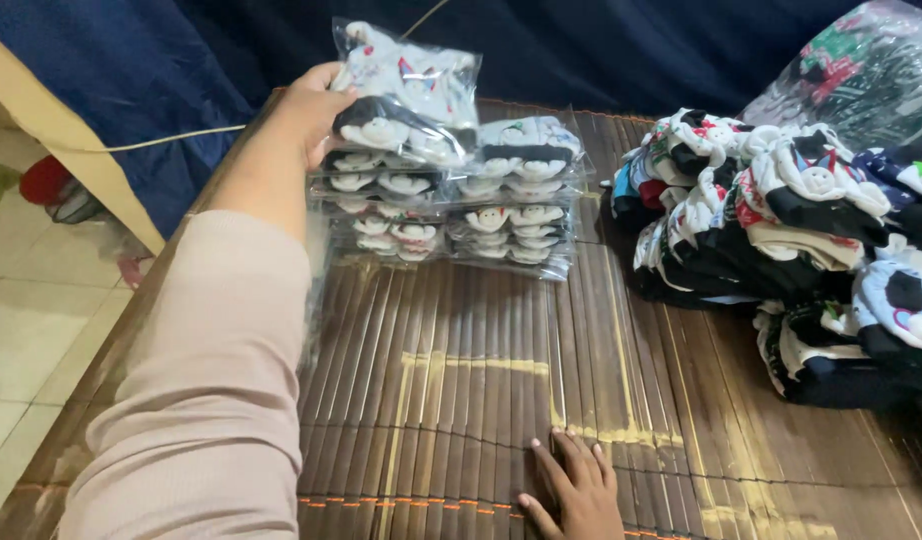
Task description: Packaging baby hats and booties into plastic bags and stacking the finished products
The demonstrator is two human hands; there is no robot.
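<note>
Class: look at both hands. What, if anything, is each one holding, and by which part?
The left hand holds a clear packet of socks by its left edge. The right hand holds nothing; it rests flat on the slatted mat.

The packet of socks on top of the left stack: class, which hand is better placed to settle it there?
Left. The left hand already holds the packet over the stacks; the right hand lies flat on the mat, far from it.

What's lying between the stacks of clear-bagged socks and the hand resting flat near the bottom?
Nothing: in the head view, only bare brown slatted bamboo mat stretches between the stacks of clear-bagged socks and the right hand lying flat on it.
</note>
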